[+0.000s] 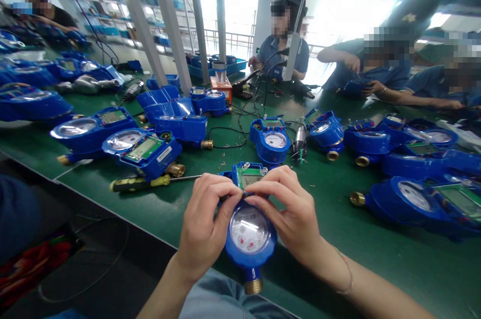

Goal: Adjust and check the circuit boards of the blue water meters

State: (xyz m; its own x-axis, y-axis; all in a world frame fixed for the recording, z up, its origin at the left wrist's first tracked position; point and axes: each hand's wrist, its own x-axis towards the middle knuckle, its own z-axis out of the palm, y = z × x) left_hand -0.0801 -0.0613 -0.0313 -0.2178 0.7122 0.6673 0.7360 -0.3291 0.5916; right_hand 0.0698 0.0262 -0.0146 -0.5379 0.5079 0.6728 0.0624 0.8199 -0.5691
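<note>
A blue water meter (250,234) stands at the bench's near edge, its round dial towards me and its threaded brass end pointing down at my lap. Above the dial is a green circuit board with a small display (250,179). My left hand (206,216) and my right hand (287,209) meet over the strip between dial and display. Thumb and forefinger of each are pinched together, with the fingertips almost touching. Whatever sits between them is too small and covered to name. Behind my left hand lies a yellow-and-black screwdriver (143,184).
More blue meters (145,151) lie to the left, and others (417,194) crowd the right. Loose screws (223,163), an electric screwdriver (299,141) and a black cable (229,146) are on the green bench (326,259). Co-workers (287,38) sit across it.
</note>
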